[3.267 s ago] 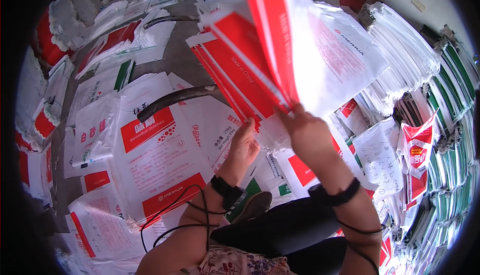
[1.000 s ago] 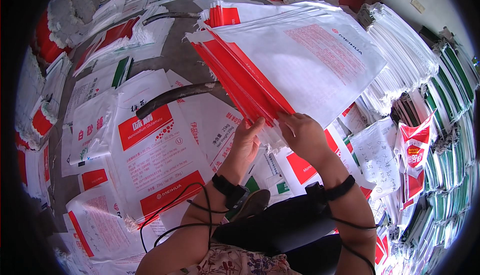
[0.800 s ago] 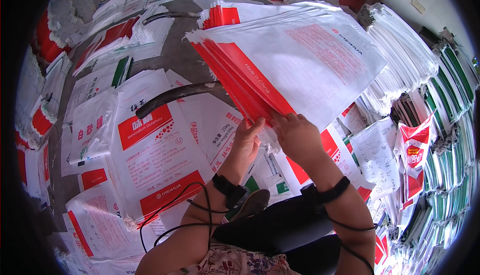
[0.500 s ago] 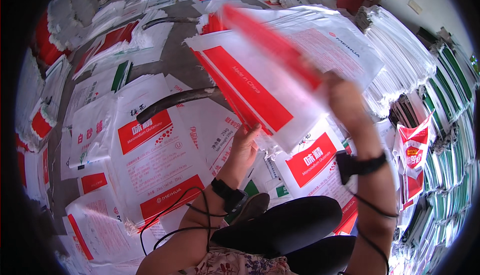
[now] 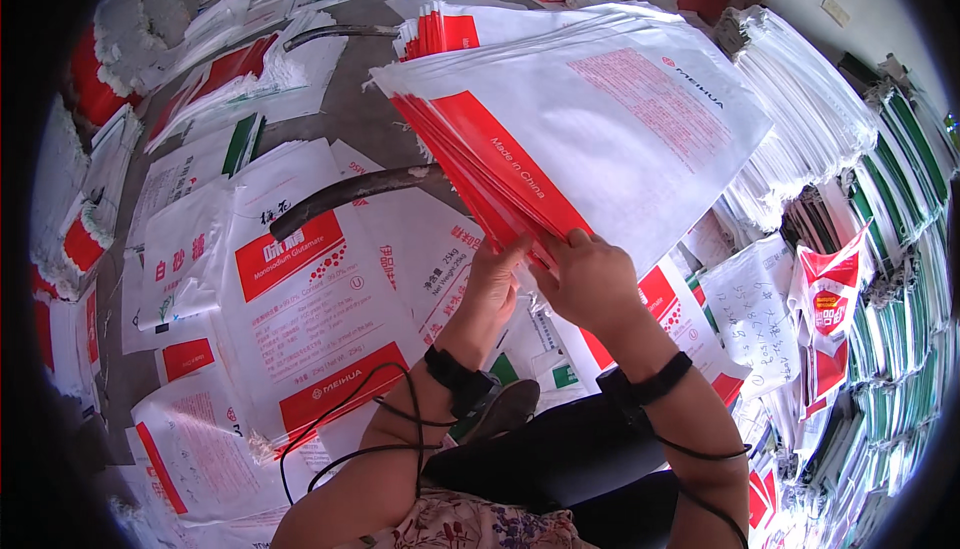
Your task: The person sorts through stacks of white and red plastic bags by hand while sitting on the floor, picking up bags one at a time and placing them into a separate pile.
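Together, left hand (image 5: pixel 492 284) and right hand (image 5: pixel 590 279) pinch the fanned lower edges of flat, glossy red-and-white woven sacks (image 5: pixel 590 139).

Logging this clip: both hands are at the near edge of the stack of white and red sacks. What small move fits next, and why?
Probably peel the top sack up with the right hand: its fingers sit on the stack of sacks at the near edge, while the left hand steadies beneath.

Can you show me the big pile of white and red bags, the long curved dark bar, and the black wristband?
Stack of white-and-red woven sacks (image 5: pixel 620 129), head view: top sack's white face.
Curved dark metal bar (image 5: pixel 350 194), head view: mid-length.
Black wristband (image 5: pixel 458 381), head view: left wrist.
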### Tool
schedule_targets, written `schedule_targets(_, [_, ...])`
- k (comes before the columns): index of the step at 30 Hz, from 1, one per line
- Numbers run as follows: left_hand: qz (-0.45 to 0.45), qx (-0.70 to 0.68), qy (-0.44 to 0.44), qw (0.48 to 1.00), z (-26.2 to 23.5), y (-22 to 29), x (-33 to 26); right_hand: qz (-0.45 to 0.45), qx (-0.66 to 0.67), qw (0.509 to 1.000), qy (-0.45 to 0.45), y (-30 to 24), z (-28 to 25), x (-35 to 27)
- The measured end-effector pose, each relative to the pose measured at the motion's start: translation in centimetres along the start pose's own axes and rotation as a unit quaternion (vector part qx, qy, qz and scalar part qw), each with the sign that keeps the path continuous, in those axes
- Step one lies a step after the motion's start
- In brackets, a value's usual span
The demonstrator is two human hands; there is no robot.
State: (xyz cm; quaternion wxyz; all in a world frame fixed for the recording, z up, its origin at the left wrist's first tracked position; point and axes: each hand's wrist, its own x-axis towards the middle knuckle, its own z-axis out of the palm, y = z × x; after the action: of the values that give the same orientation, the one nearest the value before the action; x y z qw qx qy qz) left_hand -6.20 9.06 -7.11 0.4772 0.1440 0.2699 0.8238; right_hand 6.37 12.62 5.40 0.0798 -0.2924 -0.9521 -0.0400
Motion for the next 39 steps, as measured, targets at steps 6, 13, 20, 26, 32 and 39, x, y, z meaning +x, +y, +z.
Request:
schedule_targets(6, [-0.018,-0.039,-0.017,0.999,-0.1,0.1,-0.3,-0.008,0.02,1.0,0.018,3.2,2.4,1.7])
schedule_targets(13, [-0.04,-0.102,-0.049,0.993,-0.6,1.7,-1.0,0.042,-0.056,0.973,0.222,8.2,-13.3,1.8])
schedule_targets(20, [0.006,-0.02,-0.021,1.0,-1.1,0.9,0.1,-0.066,-0.16,0.982,0.072,1.9,-5.8,-0.8])
schedule_targets(26, [-0.007,-0.006,-0.04,0.999,-0.9,-0.1,0.3,0.002,0.014,0.999,0.046,0.4,0.9,0.2])
schedule_targets(32, [-0.004,-0.015,-0.024,1.0,-1.8,-0.5,0.4,-0.003,0.012,1.0,0.028,2.2,2.3,5.0])
schedule_targets(39, [-0.089,-0.13,-0.027,0.987,-1.6,1.0,-0.8,0.049,0.068,0.958,0.273,6.3,-9.7,3.1])
